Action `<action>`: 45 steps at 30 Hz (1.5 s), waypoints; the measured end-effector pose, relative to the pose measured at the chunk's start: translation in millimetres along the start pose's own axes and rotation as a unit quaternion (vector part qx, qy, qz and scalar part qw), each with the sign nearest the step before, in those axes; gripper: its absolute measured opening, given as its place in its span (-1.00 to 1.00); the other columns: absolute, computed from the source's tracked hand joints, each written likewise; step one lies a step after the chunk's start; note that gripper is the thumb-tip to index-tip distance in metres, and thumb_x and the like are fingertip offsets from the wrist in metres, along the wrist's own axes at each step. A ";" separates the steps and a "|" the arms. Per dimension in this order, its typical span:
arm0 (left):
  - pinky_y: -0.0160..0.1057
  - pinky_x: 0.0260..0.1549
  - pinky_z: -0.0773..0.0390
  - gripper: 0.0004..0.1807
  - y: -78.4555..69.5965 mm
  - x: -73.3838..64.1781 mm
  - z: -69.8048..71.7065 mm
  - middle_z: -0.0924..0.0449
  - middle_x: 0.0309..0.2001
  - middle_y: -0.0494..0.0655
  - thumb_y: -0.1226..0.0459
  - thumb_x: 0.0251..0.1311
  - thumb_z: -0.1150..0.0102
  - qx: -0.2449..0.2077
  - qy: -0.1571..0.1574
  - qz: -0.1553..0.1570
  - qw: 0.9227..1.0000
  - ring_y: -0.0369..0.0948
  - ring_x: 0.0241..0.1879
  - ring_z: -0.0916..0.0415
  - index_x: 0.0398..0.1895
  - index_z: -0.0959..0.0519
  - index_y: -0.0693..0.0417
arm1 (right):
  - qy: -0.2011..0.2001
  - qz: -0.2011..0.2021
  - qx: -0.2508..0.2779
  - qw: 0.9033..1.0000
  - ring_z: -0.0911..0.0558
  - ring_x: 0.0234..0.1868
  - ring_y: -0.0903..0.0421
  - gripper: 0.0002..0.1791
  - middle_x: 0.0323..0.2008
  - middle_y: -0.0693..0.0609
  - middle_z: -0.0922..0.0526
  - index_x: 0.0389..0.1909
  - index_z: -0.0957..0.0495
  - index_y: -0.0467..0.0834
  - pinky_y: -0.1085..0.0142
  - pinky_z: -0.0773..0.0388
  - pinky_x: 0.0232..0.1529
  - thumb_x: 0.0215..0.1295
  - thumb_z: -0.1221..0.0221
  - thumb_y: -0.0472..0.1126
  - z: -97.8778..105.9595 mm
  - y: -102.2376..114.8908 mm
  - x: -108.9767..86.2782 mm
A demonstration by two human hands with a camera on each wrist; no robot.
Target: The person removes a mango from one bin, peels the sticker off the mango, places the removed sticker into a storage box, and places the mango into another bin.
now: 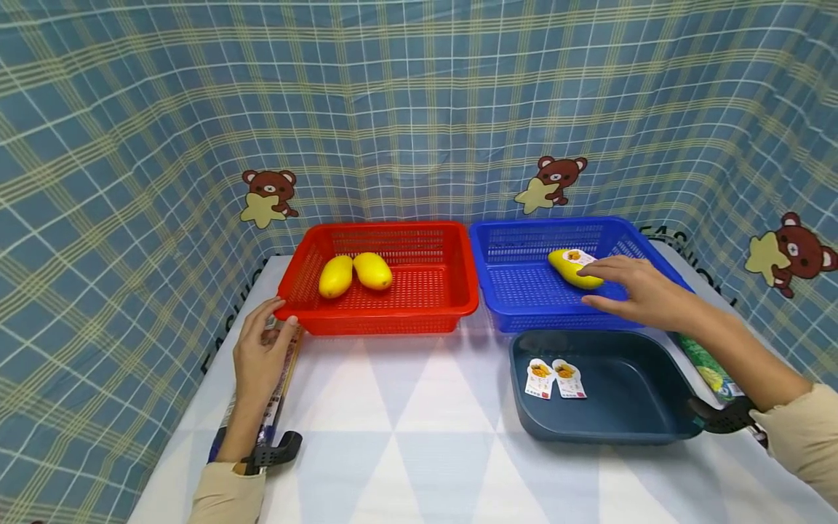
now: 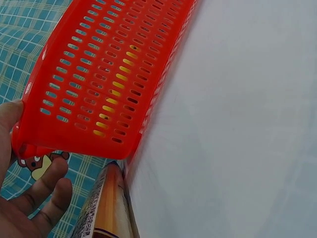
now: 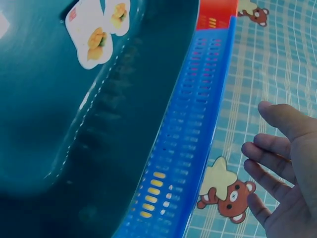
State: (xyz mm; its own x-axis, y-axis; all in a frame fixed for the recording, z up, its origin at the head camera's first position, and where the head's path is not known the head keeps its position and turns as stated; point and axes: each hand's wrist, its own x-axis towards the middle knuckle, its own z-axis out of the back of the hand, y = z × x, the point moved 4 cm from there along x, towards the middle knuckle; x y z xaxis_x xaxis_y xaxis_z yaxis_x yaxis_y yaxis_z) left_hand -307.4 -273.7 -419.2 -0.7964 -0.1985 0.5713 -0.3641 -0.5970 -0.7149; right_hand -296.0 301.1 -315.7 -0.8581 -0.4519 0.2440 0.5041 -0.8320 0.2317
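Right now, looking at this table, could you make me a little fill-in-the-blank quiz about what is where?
1. The red basket holds ____ yellow mangoes.
2. The right hand reaches into the ____ basket, fingers on a labelled mango.
3. The two loose stickers lie in the dark ____.
4. The left hand touches a corner of the ____ basket.

Missing words: two; blue; tray; red

The place looks like a staged recording booth rather than a home or shop. A white table [image 1: 406,407] is its centre. Behind it and on both sides hangs a blue plaid cloth [image 1: 419,109] with bear stickers [image 1: 270,195], closing off the room. On the table sit a red basket [image 1: 393,320], a blue basket [image 1: 524,240] and a dark tub [image 1: 628,407].
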 end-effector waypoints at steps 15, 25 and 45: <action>-0.66 -0.20 -0.43 -0.52 1.8 -1.3 -1.6 -0.39 0.35 -0.22 0.18 0.34 -0.27 0.006 0.003 0.006 1.000 -0.23 -0.21 -0.51 0.31 -0.53 -0.05 | -0.037 0.018 -0.017 0.999 -0.47 0.16 -0.35 -0.48 0.09 -0.32 -0.59 0.15 -0.58 -0.31 -0.41 -0.32 0.07 0.22 -0.40 -0.15 3.5 -22.0 -21.2; -0.67 -0.16 -0.41 -0.52 -0.8 -1.5 -0.5 -0.39 0.35 -0.22 0.17 0.35 -0.25 0.017 0.000 0.003 1.000 -0.24 -0.21 -0.51 0.33 -0.52 -0.05 | -0.036 -0.011 -0.017 0.999 -0.43 0.20 -0.40 -0.45 0.13 -0.34 -0.57 0.17 -0.57 -0.29 -0.43 -0.32 0.06 0.21 -0.40 -0.13 7.3 -35.8 -34.3; -0.66 -0.16 -0.41 -0.53 -1.0 -2.9 -2.1 -0.40 0.34 -0.28 0.17 0.35 -0.26 0.025 -0.001 0.018 1.000 -0.39 -0.23 -0.48 0.32 -0.53 -0.13 | -0.045 -0.063 -0.042 0.996 -0.38 0.19 -0.46 -0.46 0.11 -0.42 -0.53 0.16 -0.54 -0.35 -0.49 -0.16 0.06 0.22 -0.39 -0.17 13.0 -70.3 -64.8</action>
State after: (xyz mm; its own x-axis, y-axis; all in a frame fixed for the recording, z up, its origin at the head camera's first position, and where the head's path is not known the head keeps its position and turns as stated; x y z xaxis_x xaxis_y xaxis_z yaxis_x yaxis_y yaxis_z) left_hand -305.8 -270.9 -421.0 -0.8071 -0.2224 0.5469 -0.3111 -0.6270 -0.7142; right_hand -274.6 393.0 -335.6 -0.8998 -0.3151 0.3016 0.3800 -0.9058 0.1873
